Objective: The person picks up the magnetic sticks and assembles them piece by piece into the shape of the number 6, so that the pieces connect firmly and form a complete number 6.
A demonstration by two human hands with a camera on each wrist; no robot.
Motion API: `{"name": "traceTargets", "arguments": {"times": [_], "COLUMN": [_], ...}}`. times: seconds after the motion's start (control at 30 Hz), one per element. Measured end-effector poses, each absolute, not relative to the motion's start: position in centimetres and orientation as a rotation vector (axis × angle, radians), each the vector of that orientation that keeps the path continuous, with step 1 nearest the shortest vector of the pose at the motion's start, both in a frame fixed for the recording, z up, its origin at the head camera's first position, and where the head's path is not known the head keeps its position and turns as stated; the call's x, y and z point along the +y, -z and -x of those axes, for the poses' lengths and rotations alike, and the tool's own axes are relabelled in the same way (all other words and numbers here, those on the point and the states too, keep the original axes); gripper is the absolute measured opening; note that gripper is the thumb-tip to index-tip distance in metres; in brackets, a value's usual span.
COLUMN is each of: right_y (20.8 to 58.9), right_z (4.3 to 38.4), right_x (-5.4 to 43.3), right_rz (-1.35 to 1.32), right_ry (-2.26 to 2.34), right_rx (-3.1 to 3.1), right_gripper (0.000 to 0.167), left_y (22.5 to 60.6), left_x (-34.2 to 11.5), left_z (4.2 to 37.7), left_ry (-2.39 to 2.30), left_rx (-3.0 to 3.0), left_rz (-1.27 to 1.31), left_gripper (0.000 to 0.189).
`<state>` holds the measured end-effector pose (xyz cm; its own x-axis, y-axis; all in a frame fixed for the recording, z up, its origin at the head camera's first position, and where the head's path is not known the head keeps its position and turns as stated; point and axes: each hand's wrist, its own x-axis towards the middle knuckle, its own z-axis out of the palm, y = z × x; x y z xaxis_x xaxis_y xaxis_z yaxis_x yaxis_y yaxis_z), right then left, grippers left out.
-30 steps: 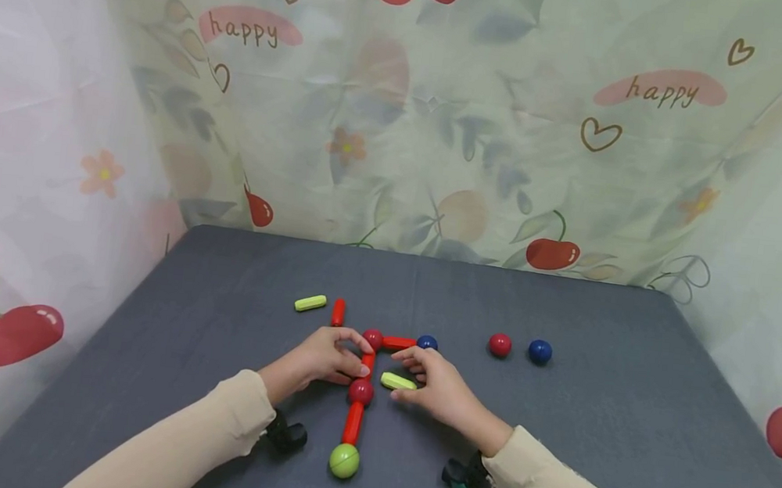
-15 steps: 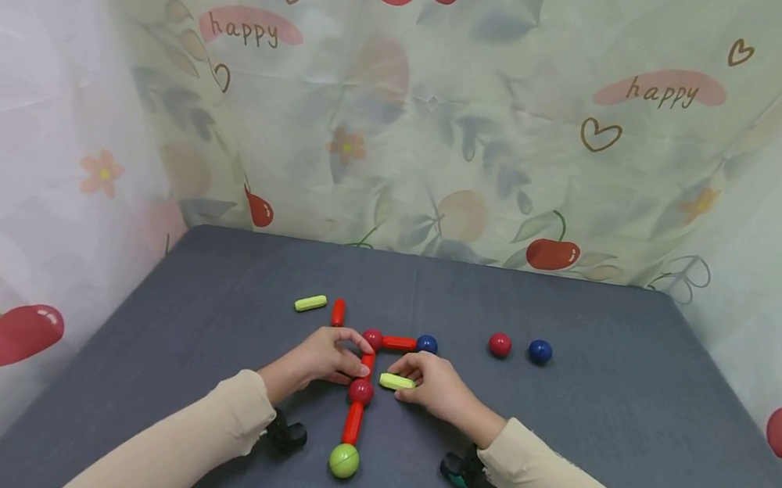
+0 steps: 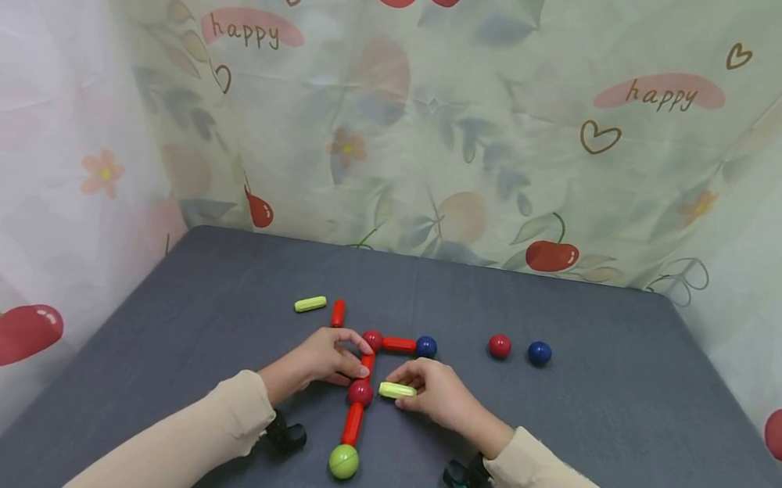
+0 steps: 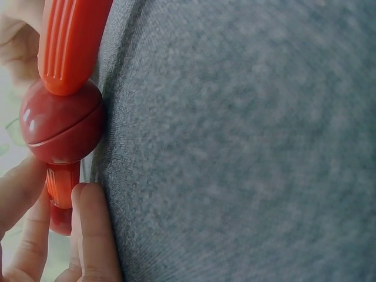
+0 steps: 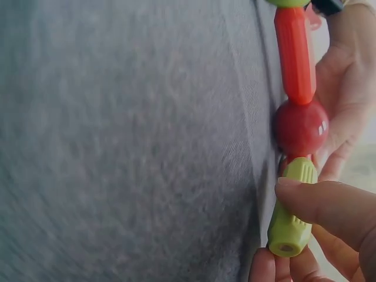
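Head, left hand: your left hand (image 3: 319, 356) is pinching the middle red rod (image 3: 367, 364), finger and thumb closed in on it, probably steadying the chain.
Head, chain: the middle red rod is linking the near red ball (image 3: 360, 392) to the far red ball (image 3: 372, 340); the lower red rod (image 3: 352, 423) is running toward you to the green ball (image 3: 344, 462), the side red rod (image 3: 398, 344) rightward to the joined blue ball (image 3: 427, 346).
Head, right hand: your right hand (image 3: 443, 394) is gripping the yellow-green rod (image 3: 396, 391) near one end, leaving its other end free, just beside the chain.
Head, spares: a loose yellow-green rod (image 3: 310, 304) and loose red rod (image 3: 338, 313) are lying beyond your left hand; a loose red ball (image 3: 500, 346) and loose blue ball (image 3: 539, 353) are sitting farther right, apart from the chain.
Left wrist, grip: your fingers are flanking the middle red rod, likely keeping the joint straight.
Right wrist, grip: your thumb is pressing the yellow-green rod from above, fingers supporting beneath; its far tip is overlapping the chain, contact unclear here.
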<state>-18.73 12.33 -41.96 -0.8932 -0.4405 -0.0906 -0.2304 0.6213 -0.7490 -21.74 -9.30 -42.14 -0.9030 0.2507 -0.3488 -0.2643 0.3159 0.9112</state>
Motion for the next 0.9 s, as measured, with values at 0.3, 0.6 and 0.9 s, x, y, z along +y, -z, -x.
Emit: {"name": "traceTargets", "arguments": {"times": [0.3,0.6,0.9], "right_y": [41.5,41.5,42.2], "right_z": [18.1,18.1,18.0], "right_x": [12.0,11.9,12.9], "right_rz": [0.649,0.633,0.587], "right_ry": [1.115,1.112,1.222], "right_rx": [2.557,2.549,2.482], "right_gripper": [0.024,0.025,0.023], "left_y": [42.2,42.1,42.2], "left_x": [-9.3,-9.3,-9.3], "left_z": [21.8,21.7,21.7], "left_ry": [-1.622,-1.617,-1.620], "left_rx": [2.156,2.164,2.165], "left_rz": [0.017,0.011,0.008], "left_gripper": [0.026,0.026,0.026]}}
